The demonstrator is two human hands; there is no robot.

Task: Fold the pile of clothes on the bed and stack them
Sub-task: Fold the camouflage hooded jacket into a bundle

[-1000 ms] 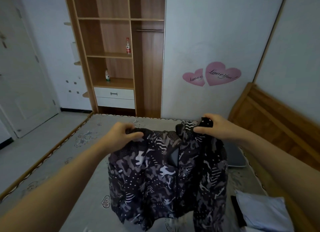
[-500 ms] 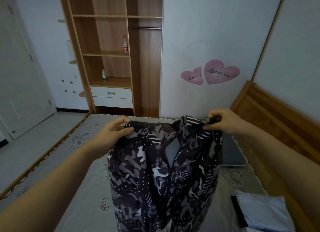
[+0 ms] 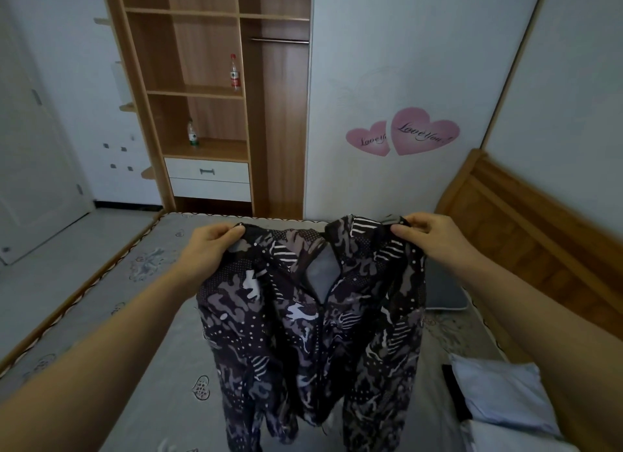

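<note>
- Pink heart stickers point(image 3: 403, 132) reading "Love You" mark the bedroom wall beyond our grey mattress point(image 3: 161, 357).
- Our left hand point(image 3: 210, 249) and right hand point(image 3: 435, 237) each pinch a shoulder of the camouflage-print zip jacket point(image 3: 313, 330), hanging above the bed.
- Folded pale-blue clothes point(image 3: 499, 394) lie at right.

The room is dim, with a cool bluish cast and soft, even light; its source cannot be told. Shadows are faint and no glare shows. The wide-angle lens bends straight lines near the edges: the wardrobe point(image 3: 215, 97) frame leans inward and the headboard point(image 3: 526, 222) curves. The dark patterned jacket point(image 3: 313, 333) loses detail in its lower folds. Both forearms at the bottom corners look stretched and slightly soft.
</note>
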